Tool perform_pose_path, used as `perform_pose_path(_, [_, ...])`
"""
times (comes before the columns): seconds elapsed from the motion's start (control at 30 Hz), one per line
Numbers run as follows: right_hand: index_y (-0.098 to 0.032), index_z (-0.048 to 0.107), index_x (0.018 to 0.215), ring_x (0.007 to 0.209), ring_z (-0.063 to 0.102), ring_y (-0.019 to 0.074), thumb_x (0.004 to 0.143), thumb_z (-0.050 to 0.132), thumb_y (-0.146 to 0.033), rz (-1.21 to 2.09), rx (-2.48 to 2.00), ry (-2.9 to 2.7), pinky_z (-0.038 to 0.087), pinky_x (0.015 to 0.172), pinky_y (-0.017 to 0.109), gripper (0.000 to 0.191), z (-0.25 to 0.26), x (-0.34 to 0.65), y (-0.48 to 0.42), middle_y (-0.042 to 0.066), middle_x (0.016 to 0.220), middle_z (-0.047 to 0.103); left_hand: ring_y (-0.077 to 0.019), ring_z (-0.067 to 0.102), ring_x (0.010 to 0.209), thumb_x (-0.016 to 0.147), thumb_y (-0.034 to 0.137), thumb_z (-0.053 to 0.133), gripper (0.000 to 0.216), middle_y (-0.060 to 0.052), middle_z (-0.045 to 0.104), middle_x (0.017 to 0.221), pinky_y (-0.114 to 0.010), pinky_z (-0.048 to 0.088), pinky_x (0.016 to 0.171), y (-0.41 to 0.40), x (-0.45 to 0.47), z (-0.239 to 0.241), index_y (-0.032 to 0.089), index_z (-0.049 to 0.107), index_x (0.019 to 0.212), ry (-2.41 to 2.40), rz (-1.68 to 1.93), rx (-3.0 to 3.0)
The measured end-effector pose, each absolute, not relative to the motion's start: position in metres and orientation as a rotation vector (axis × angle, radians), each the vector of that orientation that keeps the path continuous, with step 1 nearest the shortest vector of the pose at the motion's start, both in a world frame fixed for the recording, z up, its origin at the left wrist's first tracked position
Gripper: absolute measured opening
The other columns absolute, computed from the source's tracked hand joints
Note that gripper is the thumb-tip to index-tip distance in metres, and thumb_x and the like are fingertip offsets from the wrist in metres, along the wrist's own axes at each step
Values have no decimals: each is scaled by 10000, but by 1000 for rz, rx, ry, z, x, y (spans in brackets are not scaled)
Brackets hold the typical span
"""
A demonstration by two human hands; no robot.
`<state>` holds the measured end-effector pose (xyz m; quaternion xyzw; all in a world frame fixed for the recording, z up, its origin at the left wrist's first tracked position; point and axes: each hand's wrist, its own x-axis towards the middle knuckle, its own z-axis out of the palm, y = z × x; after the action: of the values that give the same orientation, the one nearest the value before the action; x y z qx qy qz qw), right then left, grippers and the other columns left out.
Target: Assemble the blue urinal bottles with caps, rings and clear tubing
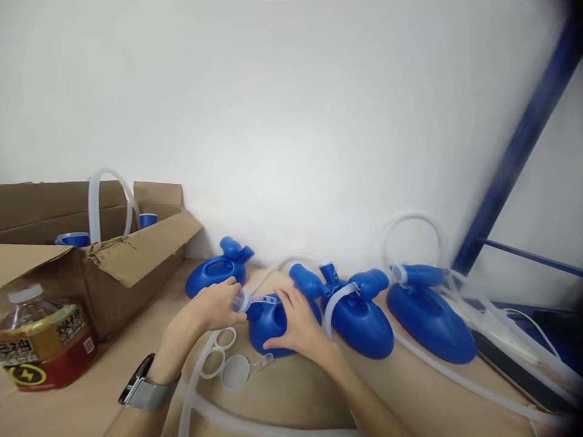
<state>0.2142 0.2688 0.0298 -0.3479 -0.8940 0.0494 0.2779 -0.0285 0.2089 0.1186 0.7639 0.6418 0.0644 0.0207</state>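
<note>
My right hand (298,325) lies spread over a blue plastic bottle (266,321) on the wooden table, holding it down. My left hand (217,303), a watch on its wrist, is pinched round the translucent connector end (243,300) of a clear hose (195,376) at the bottle's neck. A loose translucent ring and cap (237,367) lie just in front of the bottle.
Three more blue bottles (212,273) (359,312) (430,318) stand along the white wall, two with hoses fitted. An open cardboard box (113,255) with tubing and blue parts sits at left, a drink bottle (43,340) in front. A blue shelf post (514,152) rises at right.
</note>
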Motion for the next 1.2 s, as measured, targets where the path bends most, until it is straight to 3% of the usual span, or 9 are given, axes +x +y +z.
perform_pose_path(0.07, [-153,539,1469,1366,495,433,520,972,-630,127,-917,-2404,415,1163,609,1147,30,217,269,221,1462,520,-442,716,1006,841,569,635,515,-201,736,1124,-497,542,791,208,-28,113,146,694,1131,2009,167,2364])
perform_pose_path(0.2, [-124,572,1421,1316,511,454,505,924,-735,60,-873,-2453,421,1130,631,1156,27,225,273,239,1417,539,-391,732,956,885,767,572,699,-159,764,1046,-438,530,808,207,-24,91,177,635,1254,1912,398,2513])
perform_pose_path(0.4, [-108,590,1396,1272,537,446,525,877,-794,-49,-738,-2480,378,1152,635,1146,19,232,278,228,1340,608,-356,738,864,933,815,461,741,-176,741,1065,-409,545,696,212,-26,66,142,648,1179,1737,493,2889])
perform_pose_path(0.5, [-126,602,1378,1232,546,425,557,855,-796,-47,-699,-2471,378,1137,639,1090,19,233,276,212,1320,610,-353,743,831,892,856,476,843,-204,732,1074,-420,570,662,224,-37,56,107,647,1237,1478,511,3130])
perform_pose_path(0.67, [-197,597,1433,1194,551,405,583,853,-774,-34,-651,-2471,380,1118,639,1059,20,235,270,186,1301,605,-375,755,985,873,808,547,818,-253,740,1148,-460,630,812,253,-50,58,129,680,1309,865,414,3269])
perform_pose_path(0.8, [-172,598,1447,1207,537,428,592,849,-776,-50,-641,-2480,368,1103,674,1077,18,236,269,211,1301,594,-421,680,1229,871,712,611,605,-188,694,1371,-512,604,921,267,-42,84,301,744,1294,535,92,3083])
perform_pose_path(0.93, [-172,603,1448,1220,525,431,629,829,-773,-49,-627,-2473,368,1089,685,1041,14,236,269,218,1314,579,-404,702,1183,858,580,637,508,-124,669,1427,-531,602,903,265,-39,85,382,735,1316,620,-26,2973])
perform_pose_path(1.1, [-249,650,1416,1202,520,405,665,827,-743,-73,-606,-2452,391,1070,655,915,15,234,269,194,1301,576,-349,750,1004,988,454,403,646,-239,677,1368,-478,600,822,239,-42,50,157,507,1552,902,519,3225])
perform_pose_path(1.2, [-289,669,1405,1216,514,415,666,847,-711,-40,-659,-2474,385,1071,659,869,19,233,267,182,1311,564,-327,756,949,1043,440,315,655,-228,724,1256,-422,586,758,219,-27,39,106,386,1603,1371,660,3082])
